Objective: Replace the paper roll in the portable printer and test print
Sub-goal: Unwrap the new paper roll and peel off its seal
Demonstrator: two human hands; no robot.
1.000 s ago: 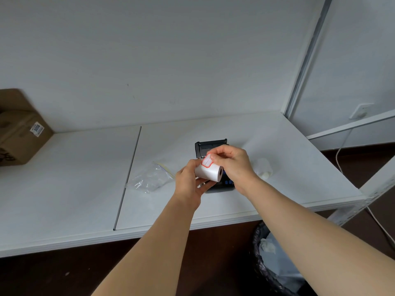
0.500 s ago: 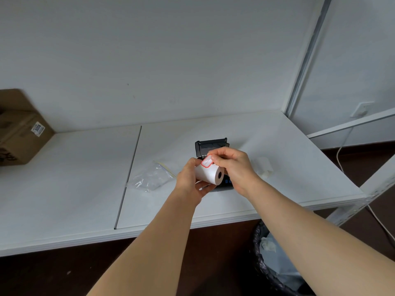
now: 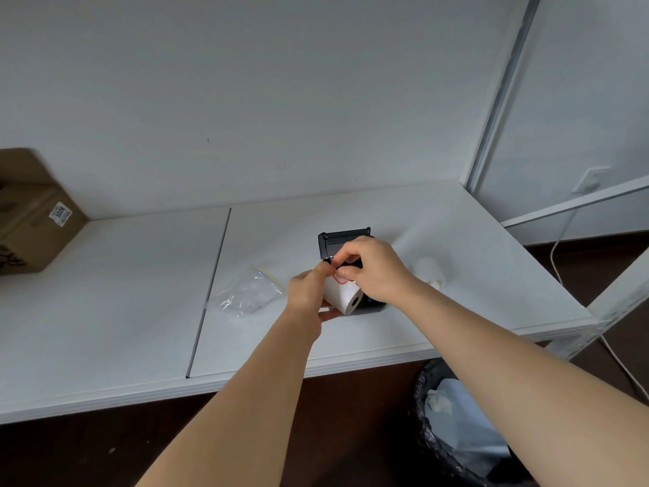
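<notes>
Head view: printer (image 3: 342,240) lid already open. My left hand (image 3: 307,293) holds new paper roll (image 3: 342,297) just above printer; right hand (image 3: 372,268) pinches red sticker (image 3: 340,279). Left: peel, load, shut lid, test print.

A white paper roll (image 3: 342,297) is held in the left hand (image 3: 309,293) above the white worktop (image 3: 123,311), and the red-edged sticker (image 3: 340,278) on it is pinched by the fingers (image 3: 346,273) of the right hand (image 3: 372,268). Directly behind, a black portable printer (image 3: 342,240) is seen with its lid raised. A clear plastic bag (image 3: 247,295) lies to the left, another white roll (image 3: 430,272) to the right. A cardboard box (image 3: 31,219) is set far left, and a lined bin (image 3: 463,434) stands below the worktop edge.
</notes>
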